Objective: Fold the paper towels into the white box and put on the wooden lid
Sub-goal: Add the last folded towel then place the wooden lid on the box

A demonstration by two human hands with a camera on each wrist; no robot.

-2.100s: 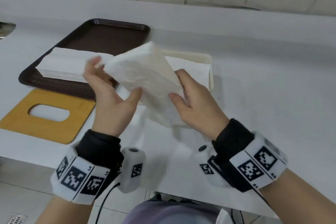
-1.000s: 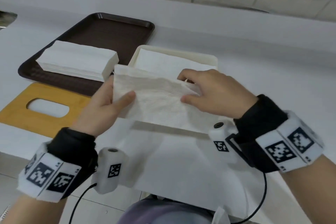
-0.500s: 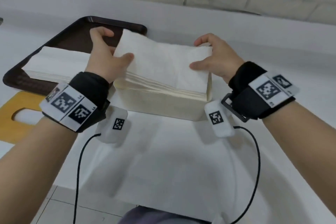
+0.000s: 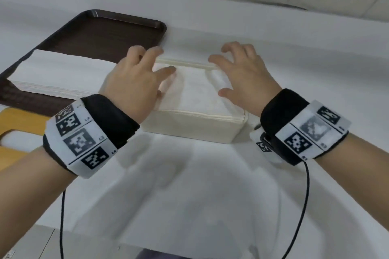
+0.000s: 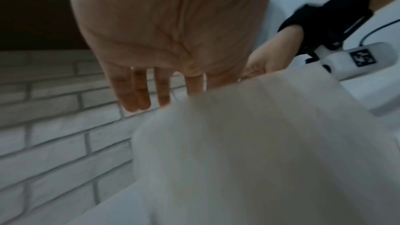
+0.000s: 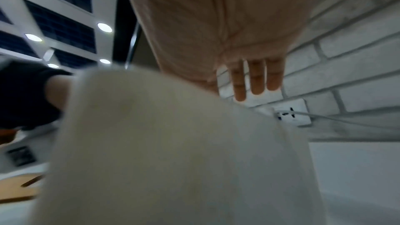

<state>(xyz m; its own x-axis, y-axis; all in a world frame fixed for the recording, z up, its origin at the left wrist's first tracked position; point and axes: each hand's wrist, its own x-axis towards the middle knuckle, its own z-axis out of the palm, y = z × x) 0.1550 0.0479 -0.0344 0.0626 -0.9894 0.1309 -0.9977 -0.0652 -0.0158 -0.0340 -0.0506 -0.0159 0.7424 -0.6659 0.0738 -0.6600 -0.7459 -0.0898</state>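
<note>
Left hand (image 4: 134, 82) and right hand (image 4: 242, 73) spread palm-down over the white box (image 4: 189, 128) on the worktop (image 4: 210, 195), fingers (image 4: 156, 53) wide and relaxed, gripping nothing. Folded paper towels (image 4: 193, 94) packed in the box directly beneath the palms, top sheet level with the rim; real contact between fingertips and paper impossible to tell through the blur. Left of the left fingers, a second stack of paper towels (image 4: 52, 73) lying on the brown tray (image 4: 109, 31). Nearer the body from that tray, behind the left wrist, the wooden lid (image 4: 14, 120) flat on the worktop, off the box. Beyond the fingertips, a brick wall (image 5: 54, 126) with a wall socket (image 6: 292, 114).
</note>
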